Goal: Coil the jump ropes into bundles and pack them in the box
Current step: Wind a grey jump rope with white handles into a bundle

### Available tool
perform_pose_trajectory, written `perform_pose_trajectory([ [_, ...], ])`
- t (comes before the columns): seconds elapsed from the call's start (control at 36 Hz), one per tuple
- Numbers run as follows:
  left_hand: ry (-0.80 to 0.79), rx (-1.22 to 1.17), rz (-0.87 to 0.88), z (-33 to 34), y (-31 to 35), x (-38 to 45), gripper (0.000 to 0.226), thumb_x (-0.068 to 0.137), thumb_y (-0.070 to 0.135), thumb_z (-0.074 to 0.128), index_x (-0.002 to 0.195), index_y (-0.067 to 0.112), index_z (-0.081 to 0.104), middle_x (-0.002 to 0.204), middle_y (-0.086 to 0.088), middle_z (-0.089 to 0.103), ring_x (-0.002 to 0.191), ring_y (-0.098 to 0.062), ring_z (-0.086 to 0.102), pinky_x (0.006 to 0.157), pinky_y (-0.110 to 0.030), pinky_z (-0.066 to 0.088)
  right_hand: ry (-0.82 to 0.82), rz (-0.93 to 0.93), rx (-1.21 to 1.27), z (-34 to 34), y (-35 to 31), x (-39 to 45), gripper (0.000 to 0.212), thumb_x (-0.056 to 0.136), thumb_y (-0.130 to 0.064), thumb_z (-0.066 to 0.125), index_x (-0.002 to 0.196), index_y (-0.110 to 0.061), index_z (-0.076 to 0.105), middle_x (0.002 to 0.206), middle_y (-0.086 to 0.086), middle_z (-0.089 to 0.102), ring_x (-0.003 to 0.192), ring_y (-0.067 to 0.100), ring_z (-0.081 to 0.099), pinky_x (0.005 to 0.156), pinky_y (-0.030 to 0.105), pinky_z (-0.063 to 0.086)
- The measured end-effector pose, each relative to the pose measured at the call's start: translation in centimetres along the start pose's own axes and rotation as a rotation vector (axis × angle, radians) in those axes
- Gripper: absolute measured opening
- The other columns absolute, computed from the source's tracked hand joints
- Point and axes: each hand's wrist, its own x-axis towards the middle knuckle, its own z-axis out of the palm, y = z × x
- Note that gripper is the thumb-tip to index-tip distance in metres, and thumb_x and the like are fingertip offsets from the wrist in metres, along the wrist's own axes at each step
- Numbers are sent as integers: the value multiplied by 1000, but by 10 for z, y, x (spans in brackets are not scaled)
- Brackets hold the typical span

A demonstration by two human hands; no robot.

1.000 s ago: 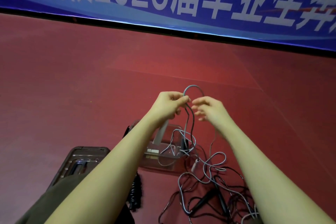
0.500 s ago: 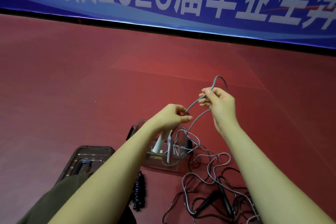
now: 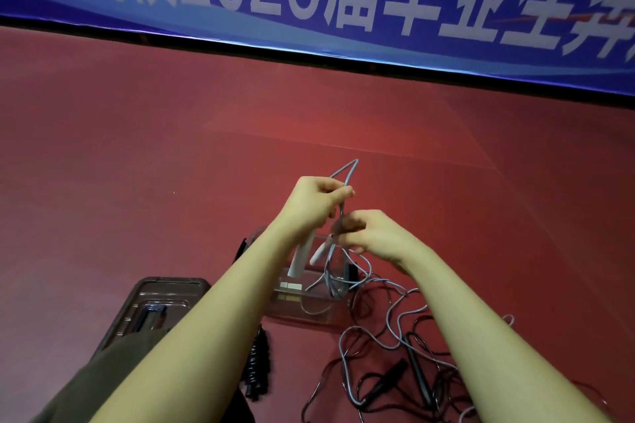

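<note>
A thin grey-blue corded jump rope [image 3: 347,178] is being gathered into loops above the red floor [image 3: 171,182], its folded bend being pinched by the curled fingers of the left hand [image 3: 318,203], from which two white plastic handles [image 3: 302,256] are hanging down. Lower on the same strands, the right hand [image 3: 372,233] is being closed around the cord, thumb and fingers curled on it.

The coil is probably best built by each new length being fed up to the left hand's pinch at an even loop size, with the slack being drawn free of the pile gently so that no snag is tightened.

The rope's loose remainder is trailing down over the clear rectangular plastic box [image 3: 309,306], which is sitting on the floor just beyond the forearms, and is being mixed with a tangle of black-handled ropes [image 3: 405,378] lying on the floor at the lower right. A finished black coiled bundle [image 3: 257,364] is lying beside the box's near left corner, and a dark translucent lid [image 3: 161,299] is resting on the floor further left.
</note>
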Motion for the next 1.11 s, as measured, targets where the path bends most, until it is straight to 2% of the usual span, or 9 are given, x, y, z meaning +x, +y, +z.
perform_pose_trajectory([
  [0.19, -1, 16, -11, -6, 6, 1, 39, 102, 33, 39, 98, 8, 69, 67, -1, 50, 52, -15, 40, 46, -23, 31, 130, -73, 34, 3, -2, 3, 14, 84, 0, 61, 71, -4, 62, 59, 2, 57, 56, 12, 50, 59, 24, 41],
  [0.31, -93, 287, 50, -10, 3, 0, 25, 95, 23, 47, 118, 18, 54, 87, -3, 55, 73, -18, 48, 66, -28, 37, 252, -88, 226, 1, -2, 5, 23, 87, 4, 58, 66, -5, 59, 55, 2, 58, 47, 7, 53, 52, 20, 44],
  [0.47, -207, 580, 158, -8, -17, -6, 98, 71, 21, 69, 146, 31, 7, 119, -12, 47, 95, -31, 54, 82, -45, 49, 279, -71, 520, -3, -10, 3, 15, 89, -3, 59, 76, -5, 65, 68, 10, 68, 57, 11, 63, 56, 18, 52],
  [0.61, -21, 753, 193, 1, -23, -4, 71, 89, 10, 46, 148, 17, 6, 104, -15, 61, 85, -36, 54, 60, -36, 35, 241, -57, 693, -5, -19, 0, 13, 89, -3, 59, 78, -2, 65, 68, 9, 70, 59, 14, 65, 55, 20, 53],
  [0.69, 1, 815, 224, 3, -24, -7, 71, 89, 3, 41, 148, 15, 3, 83, -11, 57, 67, -31, 47, 54, -34, 30, 375, -55, 483, -5, -18, 1, 17, 86, -10, 65, 69, -6, 63, 64, 6, 63, 52, 10, 54, 49, 21, 43],
  [0.81, -35, 757, 354, 4, -24, -9, 70, 93, 3, 43, 149, 15, 1, 104, -8, 62, 65, -29, 50, 54, -39, 43, 615, -79, 130, -10, -10, 4, 25, 77, -25, 76, 80, -14, 53, 86, 1, 54, 80, 14, 49, 69, 26, 36],
  [0.89, -32, 717, 405, 3, -22, -10, 67, 95, 4, 42, 149, 15, 2, 120, -10, 58, 77, -32, 56, 65, -43, 50, 471, -90, 128, -13, -7, 3, 26, 85, -28, 68, 101, -15, 53, 110, 3, 54, 105, 15, 49, 88, 27, 38],
  [1.0, -2, 719, 417, 1, -22, -5, 64, 95, 7, 40, 147, 18, 4, 100, -7, 54, 70, -29, 50, 56, -37, 42, 282, -141, 190, -13, -12, -2, 26, 94, -24, 54, 83, -3, 66, 78, 3, 68, 82, 14, 59, 82, 29, 41],
  [1.11, -3, 652, 367, 5, -19, -7, 56, 93, 3, 39, 142, 13, 14, 89, -4, 46, 59, -26, 46, 47, -34, 30, 287, -206, 430, -12, -13, -3, 27, 91, -11, 58, 66, -3, 54, 56, 6, 55, 50, 19, 56, 61, 27, 49],
])
